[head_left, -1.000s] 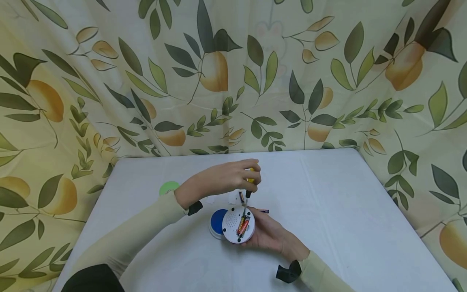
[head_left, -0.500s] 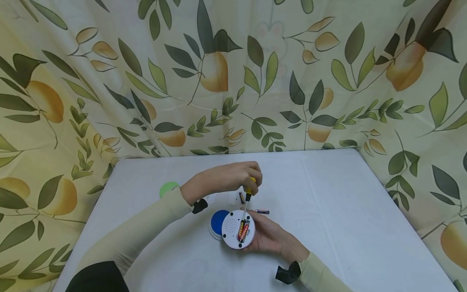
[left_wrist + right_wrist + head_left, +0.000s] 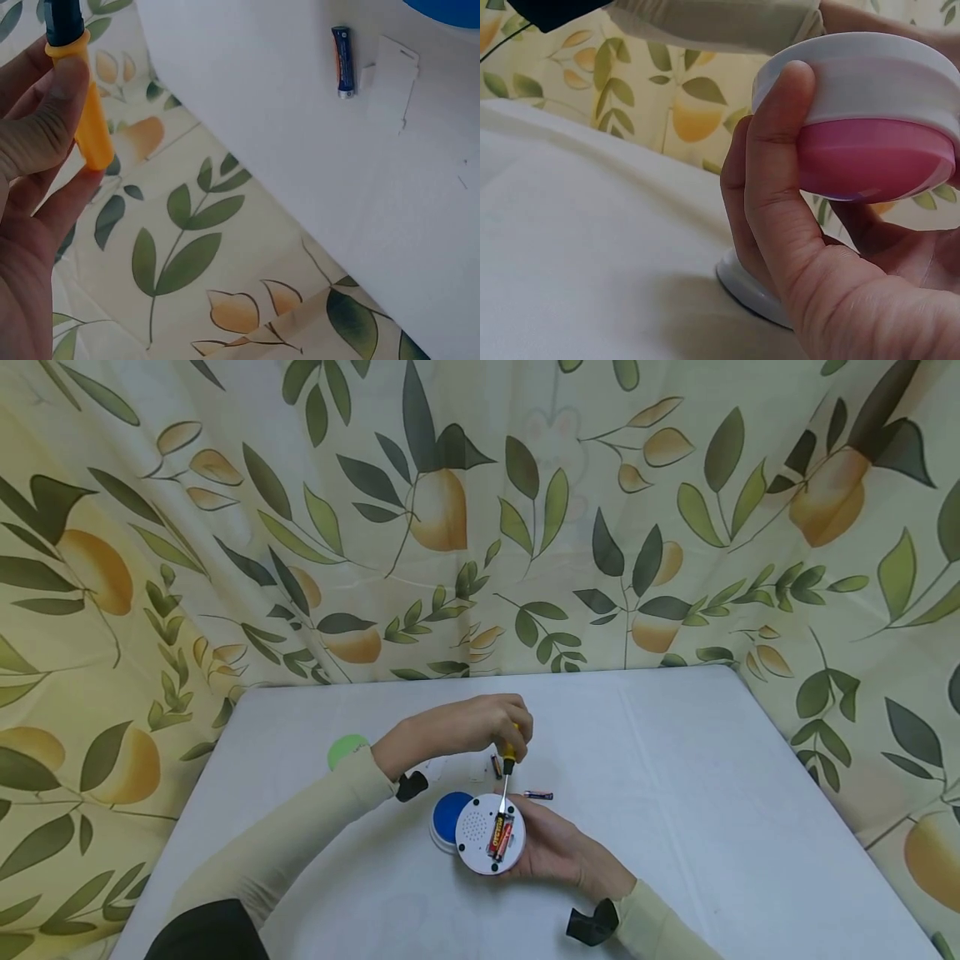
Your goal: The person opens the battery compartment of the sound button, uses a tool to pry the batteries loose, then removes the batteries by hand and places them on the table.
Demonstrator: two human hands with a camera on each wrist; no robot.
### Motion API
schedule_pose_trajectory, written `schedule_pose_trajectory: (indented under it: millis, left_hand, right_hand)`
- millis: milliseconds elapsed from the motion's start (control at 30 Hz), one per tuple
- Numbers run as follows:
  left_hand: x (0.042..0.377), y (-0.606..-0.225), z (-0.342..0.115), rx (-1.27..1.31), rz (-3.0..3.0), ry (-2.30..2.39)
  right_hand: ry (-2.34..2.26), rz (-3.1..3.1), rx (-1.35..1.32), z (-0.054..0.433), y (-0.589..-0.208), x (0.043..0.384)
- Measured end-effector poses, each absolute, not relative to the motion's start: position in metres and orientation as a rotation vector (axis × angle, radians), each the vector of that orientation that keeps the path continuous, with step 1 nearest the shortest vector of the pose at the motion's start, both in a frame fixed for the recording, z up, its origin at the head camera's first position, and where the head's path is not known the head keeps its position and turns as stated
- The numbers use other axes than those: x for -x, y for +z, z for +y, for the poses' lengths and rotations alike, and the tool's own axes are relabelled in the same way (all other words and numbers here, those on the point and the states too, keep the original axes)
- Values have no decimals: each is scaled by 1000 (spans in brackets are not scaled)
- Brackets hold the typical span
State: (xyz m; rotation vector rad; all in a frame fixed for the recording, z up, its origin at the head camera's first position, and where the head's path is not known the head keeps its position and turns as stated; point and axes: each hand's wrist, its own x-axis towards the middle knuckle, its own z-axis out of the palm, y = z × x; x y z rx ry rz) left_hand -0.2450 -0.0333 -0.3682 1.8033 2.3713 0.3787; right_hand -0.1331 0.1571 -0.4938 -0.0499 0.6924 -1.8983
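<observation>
My left hand grips a screwdriver by its yellow handle, which also shows in the left wrist view. Its shaft slants down to the upper end of the battery bay on a round white button device. Two red-and-black batteries lie side by side in that bay. My right hand holds the device by its side, with the perforated underside facing up. In the right wrist view, its pink dome points downward between my fingers and thumb.
A similar device with a blue top stands just left, partly covered. Loose batteries lie beyond the right hand. A small white cover rests near a dark battery. A green disc sits behind the left forearm. A patterned curtain hangs behind.
The device has dropped slightly toward me. The screwdriver's tip has moved down with it and stays at the battery bay. My left hand's grip has shifted a little on the handle.
</observation>
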Motion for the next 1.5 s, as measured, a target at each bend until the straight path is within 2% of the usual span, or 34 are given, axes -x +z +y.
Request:
schedule_pose_trajectory:
  millis: [533,967,1500]
  left_hand:
    - [244,-378,-44,-1914,2488,544]
    - [244,-394,-68,-1606,2809,693]
    - [242,-439,-94,-864,3123,832]
  right_hand:
    - [-1931,669,34,161,-495,134]
    - [-1925,621,140,164,-500,135]
    - [-1954,650,137,164,-503,133]
